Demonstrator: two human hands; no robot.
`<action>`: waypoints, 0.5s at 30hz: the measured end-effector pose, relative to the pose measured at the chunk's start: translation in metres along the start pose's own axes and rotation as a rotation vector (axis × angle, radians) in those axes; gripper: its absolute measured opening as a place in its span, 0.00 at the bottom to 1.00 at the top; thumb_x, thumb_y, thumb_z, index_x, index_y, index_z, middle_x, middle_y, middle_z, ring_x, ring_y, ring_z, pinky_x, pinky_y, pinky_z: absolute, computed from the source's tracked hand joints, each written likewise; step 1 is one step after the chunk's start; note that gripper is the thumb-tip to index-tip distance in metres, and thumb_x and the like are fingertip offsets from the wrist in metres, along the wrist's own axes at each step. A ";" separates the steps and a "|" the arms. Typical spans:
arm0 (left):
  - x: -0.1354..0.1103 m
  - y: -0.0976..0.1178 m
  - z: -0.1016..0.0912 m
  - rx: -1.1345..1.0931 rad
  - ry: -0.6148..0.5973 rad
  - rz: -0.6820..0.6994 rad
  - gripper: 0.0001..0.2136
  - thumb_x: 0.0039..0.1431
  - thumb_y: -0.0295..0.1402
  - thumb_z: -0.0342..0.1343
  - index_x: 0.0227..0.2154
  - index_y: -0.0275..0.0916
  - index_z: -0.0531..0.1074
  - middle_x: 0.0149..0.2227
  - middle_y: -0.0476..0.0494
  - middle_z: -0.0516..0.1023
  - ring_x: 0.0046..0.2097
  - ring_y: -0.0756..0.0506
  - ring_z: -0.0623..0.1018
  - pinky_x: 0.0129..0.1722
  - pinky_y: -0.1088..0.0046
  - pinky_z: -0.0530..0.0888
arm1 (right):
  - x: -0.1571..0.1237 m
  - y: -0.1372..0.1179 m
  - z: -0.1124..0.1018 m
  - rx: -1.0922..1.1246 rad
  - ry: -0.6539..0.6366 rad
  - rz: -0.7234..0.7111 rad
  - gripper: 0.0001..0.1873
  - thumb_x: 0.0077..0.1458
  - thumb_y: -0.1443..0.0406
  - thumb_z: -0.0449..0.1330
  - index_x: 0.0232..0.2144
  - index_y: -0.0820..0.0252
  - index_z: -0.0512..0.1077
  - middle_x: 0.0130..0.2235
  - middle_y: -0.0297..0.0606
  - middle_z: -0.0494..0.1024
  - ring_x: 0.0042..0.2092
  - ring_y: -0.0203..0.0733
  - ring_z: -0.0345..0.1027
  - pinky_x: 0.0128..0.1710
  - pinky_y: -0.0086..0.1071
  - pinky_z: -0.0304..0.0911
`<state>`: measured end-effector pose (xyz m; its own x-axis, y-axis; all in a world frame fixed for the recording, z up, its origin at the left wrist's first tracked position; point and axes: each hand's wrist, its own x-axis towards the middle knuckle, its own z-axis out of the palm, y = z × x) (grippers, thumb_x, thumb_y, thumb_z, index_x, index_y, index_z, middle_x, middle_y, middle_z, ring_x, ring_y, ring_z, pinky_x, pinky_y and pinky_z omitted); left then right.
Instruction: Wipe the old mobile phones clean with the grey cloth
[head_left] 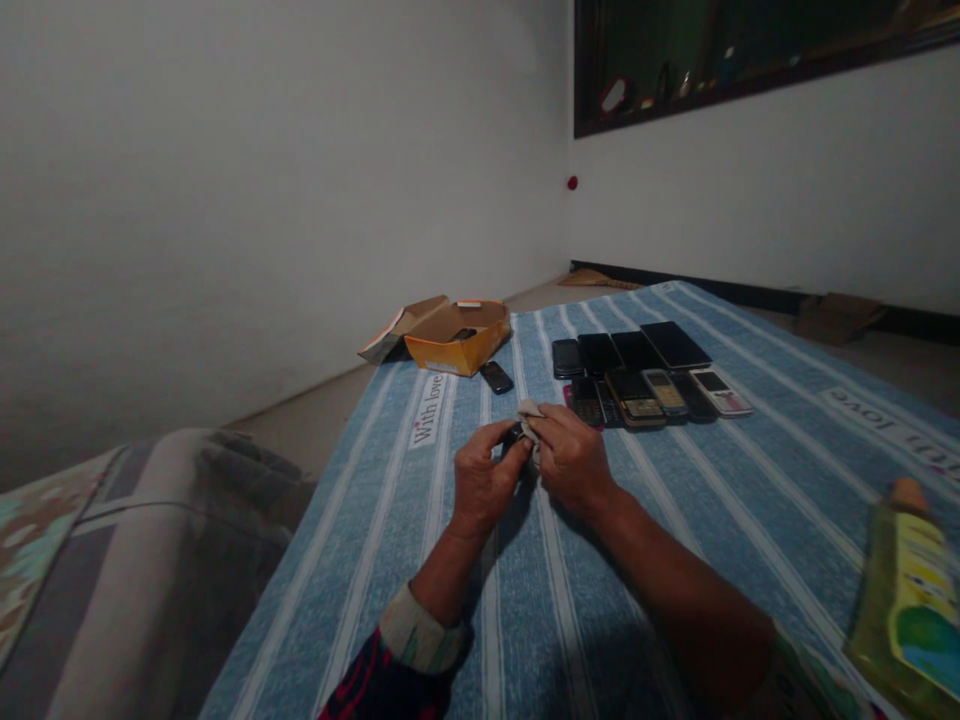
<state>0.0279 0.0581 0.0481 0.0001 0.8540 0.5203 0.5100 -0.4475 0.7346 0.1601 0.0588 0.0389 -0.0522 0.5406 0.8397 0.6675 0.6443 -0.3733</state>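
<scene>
My left hand (482, 482) is closed around a small dark phone (514, 437) held just above the blue striped cloth (660, 560). My right hand (570, 462) pinches a pale scrap of cloth (529, 412) against the phone's top. Both hands meet in the middle of the view. Beyond them, two rows of several phones (646, 375) lie side by side on the striped cloth.
An open orange cardboard box (457, 340) sits at the cloth's far left edge, with one loose dark phone (496, 377) beside it. A yellow-green bottle (911, 590) lies at the right. A grey cushion (142, 560) is on the left. White walls stand behind.
</scene>
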 end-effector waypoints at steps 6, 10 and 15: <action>0.001 -0.002 0.000 0.007 -0.006 0.006 0.07 0.53 0.31 0.58 0.35 0.38 0.78 0.35 0.44 0.82 0.39 0.44 0.80 0.45 0.65 0.75 | 0.000 0.000 0.000 -0.006 -0.017 -0.070 0.16 0.61 0.72 0.50 0.40 0.62 0.77 0.40 0.45 0.78 0.42 0.43 0.71 0.46 0.35 0.68; 0.000 -0.002 0.000 -0.023 -0.019 -0.002 0.08 0.53 0.33 0.60 0.36 0.38 0.78 0.35 0.43 0.82 0.38 0.43 0.80 0.45 0.64 0.76 | -0.001 0.008 0.000 -0.006 -0.016 0.017 0.18 0.59 0.75 0.49 0.41 0.63 0.77 0.38 0.45 0.78 0.42 0.43 0.72 0.45 0.35 0.68; 0.000 0.000 0.000 -0.006 -0.013 -0.011 0.07 0.53 0.31 0.59 0.35 0.38 0.78 0.36 0.44 0.82 0.39 0.43 0.80 0.45 0.65 0.75 | 0.001 0.000 -0.003 -0.069 -0.008 -0.043 0.16 0.61 0.73 0.49 0.40 0.62 0.77 0.39 0.46 0.77 0.42 0.44 0.71 0.45 0.35 0.67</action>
<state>0.0277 0.0584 0.0484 0.0052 0.8624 0.5062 0.5053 -0.4391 0.7429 0.1619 0.0575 0.0406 -0.0877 0.5171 0.8514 0.7138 0.6288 -0.3084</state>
